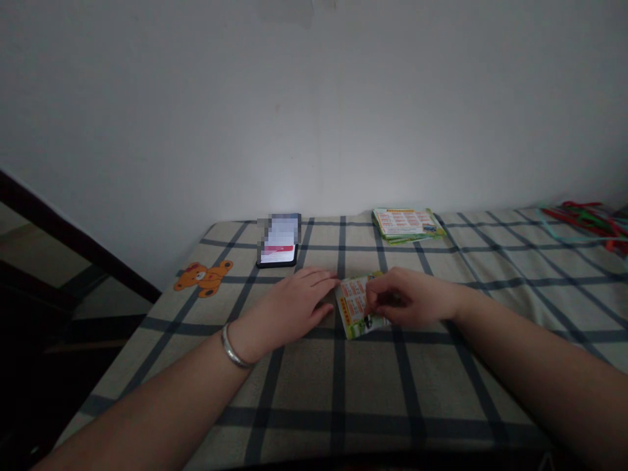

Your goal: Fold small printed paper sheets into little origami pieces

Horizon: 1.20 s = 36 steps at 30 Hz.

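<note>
A small printed card (352, 302), with orange-red calendar-like blocks and a green border, is on the checked cloth in front of me. My right hand (409, 297) covers its right part, thumb and fingers curled together in a pinch on it; the exact grip is partly hidden. At the card's left edge, my left hand (301, 301) rests with fingers stretched out and holds nothing. A silver bangle (232, 347) circles the left wrist.
Near the wall lies a stack of similar cards (405, 224). A phone (279, 242) with a lit screen is back left, beside a bear picture (205, 279). Red, green and pale-blue strands (589, 221) are heaped at far right. The table's left edge drops into darkness.
</note>
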Motion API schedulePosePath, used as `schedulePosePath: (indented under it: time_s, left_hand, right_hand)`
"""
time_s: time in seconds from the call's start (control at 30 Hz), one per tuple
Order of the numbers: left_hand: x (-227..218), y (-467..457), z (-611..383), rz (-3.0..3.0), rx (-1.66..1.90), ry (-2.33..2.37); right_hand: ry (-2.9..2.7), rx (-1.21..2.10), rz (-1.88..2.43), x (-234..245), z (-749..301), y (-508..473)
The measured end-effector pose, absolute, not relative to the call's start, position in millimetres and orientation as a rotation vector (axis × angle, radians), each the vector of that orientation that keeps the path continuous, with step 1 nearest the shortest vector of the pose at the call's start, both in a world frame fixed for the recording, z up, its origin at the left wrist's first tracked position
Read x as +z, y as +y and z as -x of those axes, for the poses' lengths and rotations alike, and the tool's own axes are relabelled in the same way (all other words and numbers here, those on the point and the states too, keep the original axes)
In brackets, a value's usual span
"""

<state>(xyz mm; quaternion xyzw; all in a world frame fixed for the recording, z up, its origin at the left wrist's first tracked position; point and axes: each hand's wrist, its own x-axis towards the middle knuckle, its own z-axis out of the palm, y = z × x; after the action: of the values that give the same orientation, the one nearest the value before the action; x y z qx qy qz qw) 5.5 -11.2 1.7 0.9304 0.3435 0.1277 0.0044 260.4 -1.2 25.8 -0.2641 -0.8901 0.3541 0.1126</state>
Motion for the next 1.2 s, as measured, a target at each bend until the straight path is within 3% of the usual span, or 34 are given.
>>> schedulePosePath:
  time_s: [0.2,0.47,1.2]
  left_hand:
    - [4,-9,-4,-2.9,0.404,0.989]
    - [9,-16,-8,-2.675,0.532,1.124]
    - [7,-17,-11,-2.83,0.411,1.028]
  right_hand:
    - [-2.581,1.071,0.852,24,-260,2]
    - [-2.55,0.406,1.3,19,-253,5]
    - [-2.525,-0.155,1.31,3,-239,10]
